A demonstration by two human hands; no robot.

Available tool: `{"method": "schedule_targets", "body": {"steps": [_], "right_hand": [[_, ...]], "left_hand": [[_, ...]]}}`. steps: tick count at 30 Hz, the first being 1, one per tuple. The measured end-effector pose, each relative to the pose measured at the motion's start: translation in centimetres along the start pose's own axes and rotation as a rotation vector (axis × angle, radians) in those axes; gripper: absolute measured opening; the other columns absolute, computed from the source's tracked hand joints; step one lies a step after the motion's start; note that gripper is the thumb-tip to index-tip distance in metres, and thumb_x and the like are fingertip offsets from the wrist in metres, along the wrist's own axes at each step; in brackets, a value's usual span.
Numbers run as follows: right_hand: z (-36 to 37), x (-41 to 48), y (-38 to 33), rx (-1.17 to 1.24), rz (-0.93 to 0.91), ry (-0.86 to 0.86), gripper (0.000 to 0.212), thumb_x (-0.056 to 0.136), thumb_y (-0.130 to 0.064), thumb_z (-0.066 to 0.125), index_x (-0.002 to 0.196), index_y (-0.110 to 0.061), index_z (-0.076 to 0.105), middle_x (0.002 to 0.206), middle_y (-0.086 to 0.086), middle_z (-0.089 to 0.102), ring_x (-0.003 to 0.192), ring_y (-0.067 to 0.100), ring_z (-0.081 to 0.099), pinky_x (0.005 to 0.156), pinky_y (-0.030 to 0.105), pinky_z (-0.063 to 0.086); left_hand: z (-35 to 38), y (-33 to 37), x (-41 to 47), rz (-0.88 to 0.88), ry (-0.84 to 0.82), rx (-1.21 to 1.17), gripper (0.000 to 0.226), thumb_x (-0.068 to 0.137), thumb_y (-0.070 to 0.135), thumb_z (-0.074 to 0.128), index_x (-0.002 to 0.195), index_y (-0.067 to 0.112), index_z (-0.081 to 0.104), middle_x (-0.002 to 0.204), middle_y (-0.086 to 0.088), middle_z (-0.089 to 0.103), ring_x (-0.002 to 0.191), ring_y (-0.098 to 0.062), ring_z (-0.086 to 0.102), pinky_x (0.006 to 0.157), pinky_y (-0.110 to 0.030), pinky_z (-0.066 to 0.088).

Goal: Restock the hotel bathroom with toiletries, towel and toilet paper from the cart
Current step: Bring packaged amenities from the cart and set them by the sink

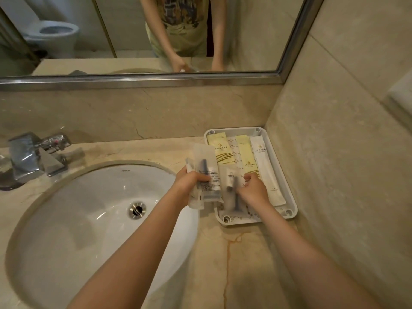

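Clutching clear packets (206, 166), the left grip (189, 181) sits beside the tray (245, 221) where the right grip (254, 190) pinches another packet (233, 198), print unreadable.

Tray (293, 208) in the corner, side wall (338, 175) close on its right, backsplash (133, 108) behind, sachets (245, 152) covering its far half, left hand (189, 181) gripping clear packets (207, 175) at its left rim, right hand (254, 190) holding a small packet (231, 192) over its near half, bare counter (234, 264) in front, sink basin (78, 208) open to the left.

Hotel bathroom: marble counter (234, 264), sink (66, 219), mirror (133, 41), amenity tray (292, 210).
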State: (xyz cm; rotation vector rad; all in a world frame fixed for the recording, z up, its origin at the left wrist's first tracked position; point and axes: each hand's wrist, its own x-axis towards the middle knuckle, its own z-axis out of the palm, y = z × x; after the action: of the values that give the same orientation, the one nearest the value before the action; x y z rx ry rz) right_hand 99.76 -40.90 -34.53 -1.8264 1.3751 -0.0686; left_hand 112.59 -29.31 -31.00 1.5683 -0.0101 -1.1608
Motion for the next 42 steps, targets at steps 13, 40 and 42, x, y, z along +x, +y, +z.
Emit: {"method": "schedule_targets", "body": {"steps": [13,40,42], "right_hand": [[1.4,-0.5,-0.6,0.062,-0.022,-0.007,0.032,0.082,-0.019,0.069,0.11,-0.015,0.053,0.096,0.001,0.059,0.084,0.016,0.054,0.072,0.028,0.043],[-2.9,-2.3,-1.4,1.002,-0.185,-0.013,0.069,0.077,-0.006,0.07,0.14,-0.021,0.044,0.142,-0.007,0.042,0.128,0.006,0.042,0.102,0.026,0.042],[-3.1,-2.4,-0.8,0.853,-0.248,0.008,0.06,0.085,-0.003,0.063,0.139,-0.022,0.045,0.147,-0.003,0.036,0.126,0.004,0.04,0.096,0.014,0.042]], "left_hand": [[-0.2,-0.6,0.4,-0.025,-0.016,0.015,0.037,0.081,-0.007,0.059,0.117,0.004,0.056,0.1,-0.014,0.068,0.089,-0.03,0.066,0.069,-0.037,0.056],[4.0,0.6,-1.5,-0.017,-0.248,0.207,0.02,0.083,0.009,0.067,0.097,0.017,0.057,0.086,0.0,0.066,0.075,-0.012,0.062,0.048,-0.017,0.052],[4.2,0.5,-1.3,0.019,-0.194,0.178,0.02,0.081,0.005,0.068,0.093,0.017,0.056,0.087,-0.002,0.066,0.074,-0.013,0.062,0.047,-0.017,0.052]]}}
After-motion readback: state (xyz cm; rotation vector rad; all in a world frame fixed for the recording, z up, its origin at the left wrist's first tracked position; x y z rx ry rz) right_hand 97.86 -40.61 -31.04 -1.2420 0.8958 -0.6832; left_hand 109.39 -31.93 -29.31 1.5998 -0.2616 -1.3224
